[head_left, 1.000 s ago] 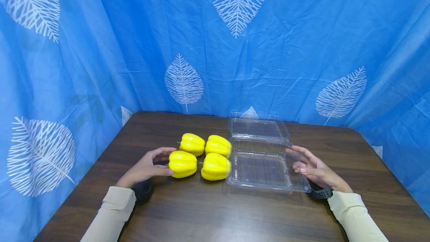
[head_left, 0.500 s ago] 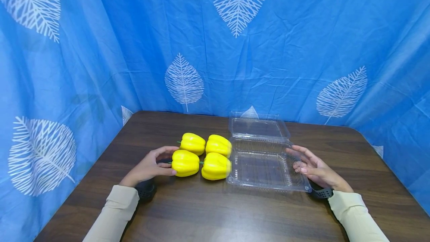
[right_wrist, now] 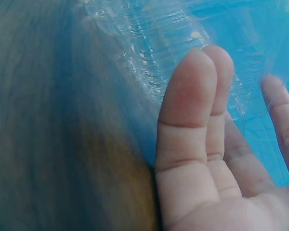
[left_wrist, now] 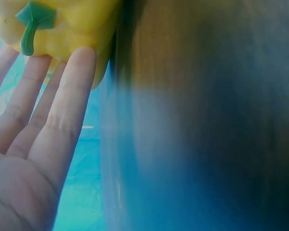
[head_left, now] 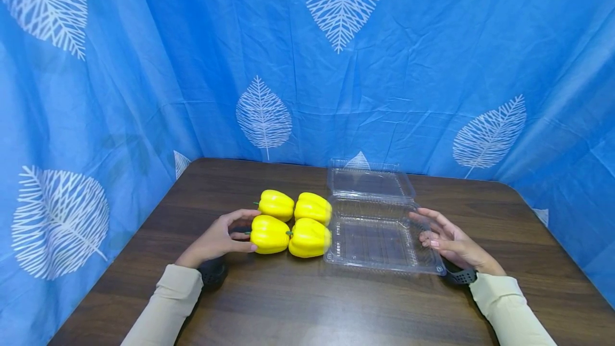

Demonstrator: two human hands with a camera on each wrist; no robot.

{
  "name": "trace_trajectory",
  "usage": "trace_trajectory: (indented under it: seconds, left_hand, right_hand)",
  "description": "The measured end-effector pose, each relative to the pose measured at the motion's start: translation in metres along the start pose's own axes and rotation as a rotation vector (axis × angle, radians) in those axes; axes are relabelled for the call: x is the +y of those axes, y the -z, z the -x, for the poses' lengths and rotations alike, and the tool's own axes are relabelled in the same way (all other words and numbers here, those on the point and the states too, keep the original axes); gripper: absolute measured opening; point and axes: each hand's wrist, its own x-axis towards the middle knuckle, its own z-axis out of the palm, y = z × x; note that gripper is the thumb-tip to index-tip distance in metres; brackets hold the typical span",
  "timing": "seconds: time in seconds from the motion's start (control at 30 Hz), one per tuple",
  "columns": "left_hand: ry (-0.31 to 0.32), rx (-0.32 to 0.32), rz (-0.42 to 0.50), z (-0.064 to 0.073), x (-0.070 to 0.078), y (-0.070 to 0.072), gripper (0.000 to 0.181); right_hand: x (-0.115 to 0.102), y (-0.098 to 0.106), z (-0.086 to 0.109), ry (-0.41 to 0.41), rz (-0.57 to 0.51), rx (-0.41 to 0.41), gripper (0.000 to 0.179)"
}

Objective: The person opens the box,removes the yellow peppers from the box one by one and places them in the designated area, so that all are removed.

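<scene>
With fingers fairly straight, my left hand [head_left: 218, 239] touches the stem end of the front-left yellow bell pepper [head_left: 270, 235]. In the left wrist view, the fingertips [left_wrist: 82, 60] meet that pepper [left_wrist: 84, 21] below its green stem. Its far side reaches the stem of the front-right bell pepper [head_left: 308, 238]. Behind them lie a back-left pepper [head_left: 276, 205] and a back-right pepper [head_left: 313, 207]. My right hand [head_left: 454, 242] rests against the right wall of a clear plastic clamshell container [head_left: 379, 267]. In the right wrist view, its fingers [right_wrist: 185, 106] are extended beside the clear plastic [right_wrist: 149, 57].
The container's lid [head_left: 370, 183] is folded back toward the rear of the table. Its left rim lies close to the two right-hand peppers. A blue curtain [head_left: 408, 68] with white leaf prints surrounds the back and sides of the brown wooden table [head_left: 288, 308].
My left hand has slid the front-left pepper to the right along the table, closing the gap to the front-right pepper. The right hand and the container have stayed put.
</scene>
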Motion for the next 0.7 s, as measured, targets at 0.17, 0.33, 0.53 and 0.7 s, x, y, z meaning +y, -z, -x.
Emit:
trace_trajectory:
  seconds: [0.17, 0.33, 0.53, 0.7]
  left_hand:
    - [-0.012, 0.000, -0.002, 0.0001, -0.0004, -0.0005, 0.072]
    - [-0.008, 0.003, -0.012, 0.0003, -0.0013, -0.0007, 0.073]
    - [-0.007, 0.007, -0.016, 0.0000, -0.0016, -0.0011, 0.076]
    - [-0.011, 0.009, -0.018, -0.0004, -0.0006, -0.0013, 0.077]
  right_hand:
    - [0.0016, 0.0005, -0.0003, 0.002, 0.001, 0.000, 0.074]
    - [0.0019, 0.0003, -0.0003, -0.001, -0.001, 0.004, 0.074]
    - [0.0005, -0.0002, 0.0000, -0.001, -0.005, 0.002, 0.074]
    - [-0.0016, -0.0013, 0.0001, -0.007, -0.014, 0.018, 0.072]
